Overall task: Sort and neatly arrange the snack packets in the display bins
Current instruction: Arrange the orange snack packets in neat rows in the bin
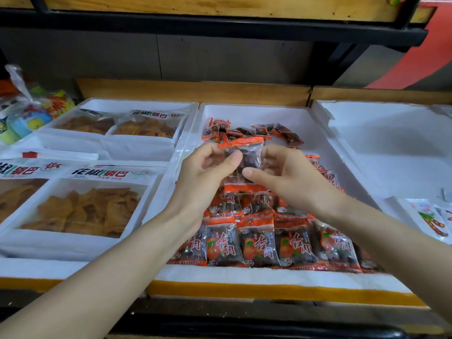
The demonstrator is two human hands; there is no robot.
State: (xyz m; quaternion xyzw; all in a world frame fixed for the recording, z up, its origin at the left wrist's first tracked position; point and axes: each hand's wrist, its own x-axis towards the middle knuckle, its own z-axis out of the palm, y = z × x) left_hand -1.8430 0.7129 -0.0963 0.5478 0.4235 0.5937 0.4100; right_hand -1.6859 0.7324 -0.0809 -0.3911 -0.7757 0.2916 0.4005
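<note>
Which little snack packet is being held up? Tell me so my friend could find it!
Look at the middle white foam bin. Above its neat rows of orange-topped packets, the left grip and right grip pinch one packet. It's the only one up in the air; the rest lie in the bin.

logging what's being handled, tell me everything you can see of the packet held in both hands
The packet is a small clear plastic pouch with an orange strip along its top edge and dark brownish pieces inside. It is held roughly upright above the middle white foam bin, over the rows of matching packets. The left hand pinches its left side, thumb in front; the right hand pinches its right side likewise. Its lower part is hidden behind the thumbs.
</note>
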